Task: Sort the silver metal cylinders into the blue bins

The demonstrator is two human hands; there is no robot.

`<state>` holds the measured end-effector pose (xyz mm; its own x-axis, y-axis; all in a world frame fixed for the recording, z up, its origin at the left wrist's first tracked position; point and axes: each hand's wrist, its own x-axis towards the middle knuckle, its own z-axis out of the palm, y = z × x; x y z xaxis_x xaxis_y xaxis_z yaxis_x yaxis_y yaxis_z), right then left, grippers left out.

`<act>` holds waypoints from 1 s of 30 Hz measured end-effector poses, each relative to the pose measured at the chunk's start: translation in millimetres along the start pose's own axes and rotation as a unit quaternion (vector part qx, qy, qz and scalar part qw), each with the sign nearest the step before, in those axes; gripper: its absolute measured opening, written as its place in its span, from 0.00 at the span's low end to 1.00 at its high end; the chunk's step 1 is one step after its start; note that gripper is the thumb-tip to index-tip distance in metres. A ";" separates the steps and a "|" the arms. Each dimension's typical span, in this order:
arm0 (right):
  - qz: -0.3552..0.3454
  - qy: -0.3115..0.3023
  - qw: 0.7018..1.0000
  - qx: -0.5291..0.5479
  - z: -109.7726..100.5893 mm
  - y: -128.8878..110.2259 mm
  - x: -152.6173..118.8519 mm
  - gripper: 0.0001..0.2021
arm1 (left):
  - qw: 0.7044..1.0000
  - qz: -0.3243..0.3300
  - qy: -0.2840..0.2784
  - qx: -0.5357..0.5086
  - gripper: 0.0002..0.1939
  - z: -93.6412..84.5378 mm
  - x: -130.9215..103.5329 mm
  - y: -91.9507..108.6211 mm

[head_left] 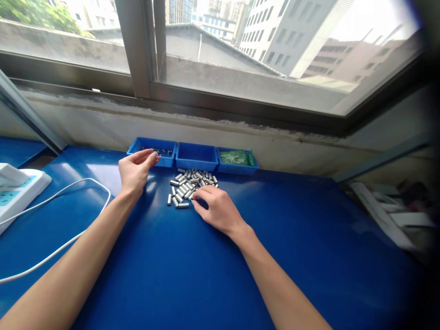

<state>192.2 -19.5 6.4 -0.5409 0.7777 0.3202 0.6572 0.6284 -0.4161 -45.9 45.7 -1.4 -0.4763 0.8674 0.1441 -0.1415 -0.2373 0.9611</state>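
Observation:
A pile of small silver metal cylinders (185, 185) lies on the blue table in front of three blue bins. My right hand (218, 208) is at the pile's right edge, thumb and fingers curved toward the nearest cylinders; whatever is between the fingertips is too small to make out. Over the front edge of the left bin (167, 161) is my left hand (135, 169), its thumb and fingertips pinched together on something I cannot make out. Small metal parts lie in that bin. The middle bin (196, 158) shows a bare blue bottom. Green packets (237, 157) lie in the right bin (237, 169).
A white power strip (25, 188) sits at the left, and a white cable (68, 188) loops over the table near my left forearm. Behind the bins are a low wall (206, 130) and a window frame (206, 101). Blurred items stand at the far right.

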 end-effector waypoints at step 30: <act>0.135 0.089 0.952 0.261 2.4 -3.2 6.3 0.06 | 0.958 -0.014 -0.250 0.139 0.20 11.6 -42.5 2.1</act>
<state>185.4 -16.7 7.7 -0.2603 0.9294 0.2615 0.3842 0.3482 -0.8551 -15.9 13.4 -2.8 0.0096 0.9894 0.1449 0.1222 -0.1450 0.9819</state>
